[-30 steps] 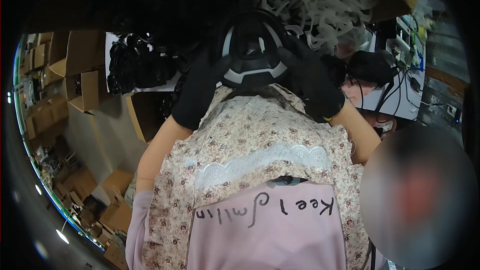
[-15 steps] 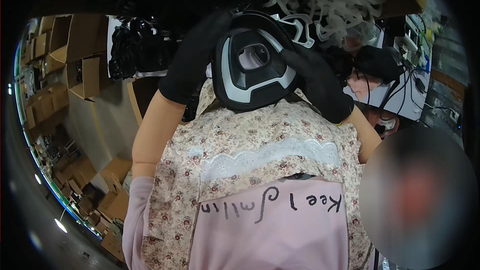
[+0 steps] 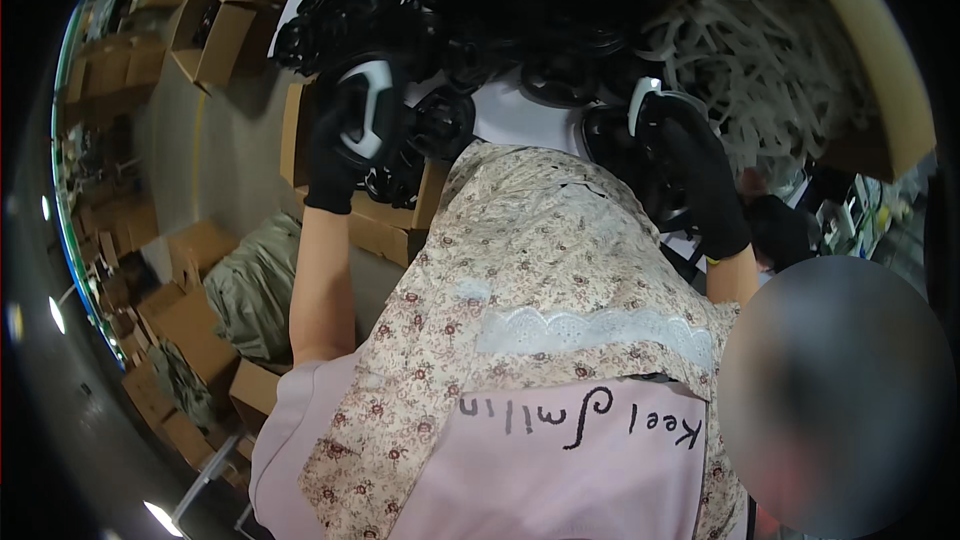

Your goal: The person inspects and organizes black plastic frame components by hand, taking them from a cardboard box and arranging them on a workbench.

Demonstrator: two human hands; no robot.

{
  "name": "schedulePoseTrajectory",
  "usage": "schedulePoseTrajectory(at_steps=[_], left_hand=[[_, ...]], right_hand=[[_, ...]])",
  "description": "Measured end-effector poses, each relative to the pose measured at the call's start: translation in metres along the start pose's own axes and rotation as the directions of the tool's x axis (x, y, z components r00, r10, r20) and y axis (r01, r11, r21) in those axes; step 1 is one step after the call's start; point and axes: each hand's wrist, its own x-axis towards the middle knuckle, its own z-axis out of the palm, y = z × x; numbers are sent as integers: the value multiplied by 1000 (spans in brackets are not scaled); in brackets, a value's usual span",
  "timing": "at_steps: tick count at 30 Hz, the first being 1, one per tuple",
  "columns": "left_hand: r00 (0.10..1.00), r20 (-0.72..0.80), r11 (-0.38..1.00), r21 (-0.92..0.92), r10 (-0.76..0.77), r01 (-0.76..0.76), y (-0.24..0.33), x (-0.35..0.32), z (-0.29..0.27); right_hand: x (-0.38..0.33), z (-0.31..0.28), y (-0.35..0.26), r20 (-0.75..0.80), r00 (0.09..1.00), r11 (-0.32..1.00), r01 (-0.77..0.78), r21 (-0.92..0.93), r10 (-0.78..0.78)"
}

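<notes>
While a black shell (image 3: 374,105) with grey trim is held by the left hand (image 3: 332,165) near the left edge of the table (image 3: 510,115), above an open box (image 3: 430,195), a pale frame (image 3: 645,100) is met by the right hand (image 3: 700,165) toward the table's right end. The left fingers are curled around the shell; the right fingers are bent close together, but whether the frame is pinched or merely touched cannot be told. The step in hand is judged to be a changeover, one part put aside at the left and another taken up at the right. For the next move, a steady grip on the shell until it is supported would be called for, with a firm pinch on the frame so that it can be lifted clear of the black parts (image 3: 605,140) beside it.

Because black gloves are set against black parts, the outlines of fingers and shell are largely lost, and the shell's opening is hidden. The black heap (image 3: 360,5) toward the table's far left corner is swallowed by shadow, where single pieces can hardly be separated. Translucent strips (image 3: 770,80) are piled in a carton (image 3: 895,90) at the right, partly cut off by the dark rim of the view. Much of the table's near edge is covered by the apron (image 3: 540,230).
</notes>
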Motion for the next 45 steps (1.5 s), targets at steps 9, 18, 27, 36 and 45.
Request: schedulePoseTrajectory(at_steps=[9,18,27,36,45], left_hand=[[893,-355,954,213,277,-211,-124,-13,-245],[853,228,765,-377,-470,522,-200,59,-170],[818,63,803,-165,-571,573,-73,12,-68],[918,291,961,152,-269,233,-57,17,107],[740,667,658,522,82,-543,-52,19,189]], right_hand=[[36,15,52,226,974,909,86,-409,9],[29,-6,72,152,962,841,271,-468,-225],[20,-106,63,135,744,4,182,-983,-655],[67,-116,70,134,796,-159,49,-986,-591],[38,-131,24,-357,606,608,276,-744,-711]])
